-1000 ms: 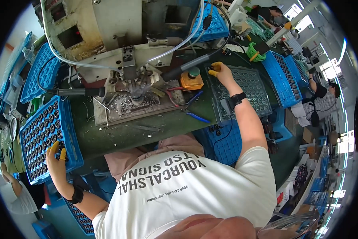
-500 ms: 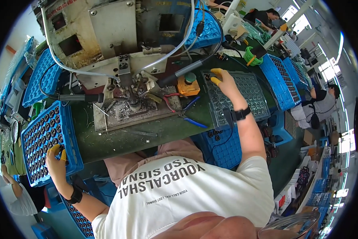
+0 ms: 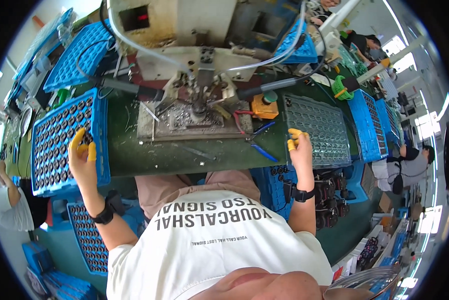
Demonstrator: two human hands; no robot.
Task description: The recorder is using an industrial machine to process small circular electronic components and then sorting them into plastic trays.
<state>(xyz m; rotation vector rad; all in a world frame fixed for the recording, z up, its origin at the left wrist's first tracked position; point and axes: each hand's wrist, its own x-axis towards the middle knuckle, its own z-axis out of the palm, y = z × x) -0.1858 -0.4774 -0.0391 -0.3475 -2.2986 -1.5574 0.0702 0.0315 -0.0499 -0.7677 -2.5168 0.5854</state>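
Observation:
My left hand [image 3: 83, 160], with yellow finger covers, is over the right side of a blue tray [image 3: 102, 150] holding rows of small round black parts [image 3: 54, 147]. Its thumb and forefinger stand apart on either side of one part; whether they touch it is unclear. My right hand [image 3: 300, 150], also in yellow finger covers, hovers by the near left edge of a clear plastic tray [image 3: 324, 127]. Its fingers are bent with a gap between them, and no part shows there. One dark part [image 3: 288, 102] sits in that tray's far left corner.
Between the trays stands a machine press [image 3: 199, 100] with metal chips on its base. Red-handled pliers [image 3: 240, 122], blue-handled cutters [image 3: 263, 150] and an orange box [image 3: 264, 107] lie to its right. Another blue tray of parts [image 3: 88, 235] is below the bench. Other people work nearby.
My right hand has drawn back from the clear tray's far left corner to its near edge. My left hand stays over the parts tray with its fingers spread wider. The whole view has shifted.

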